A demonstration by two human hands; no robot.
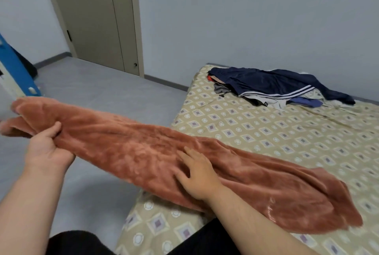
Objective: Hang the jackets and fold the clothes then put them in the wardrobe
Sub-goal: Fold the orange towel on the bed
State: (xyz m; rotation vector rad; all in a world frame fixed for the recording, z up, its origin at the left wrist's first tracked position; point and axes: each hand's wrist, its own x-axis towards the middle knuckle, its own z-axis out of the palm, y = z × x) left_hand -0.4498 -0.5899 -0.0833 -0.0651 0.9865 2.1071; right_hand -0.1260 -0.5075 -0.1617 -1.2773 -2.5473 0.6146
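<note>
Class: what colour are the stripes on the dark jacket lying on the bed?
White stripes on the navy jacket, seen in the head view.

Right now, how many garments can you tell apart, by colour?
Rust-brown fleece: 1
Navy striped jacket: 1
Grey garment: 1
Light blue garment: 1
Red garment: 1
Total: 5 visible; more may lie hidden beneath the jacket.

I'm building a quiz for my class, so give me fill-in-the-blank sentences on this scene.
1. The left hand grips one end of the brown fleece garment; the right hand rests on its ___.
2. The navy jacket has white ___.
3. The clothes pile lies on the patterned ___.
Missing: middle; stripes; bed.
</note>
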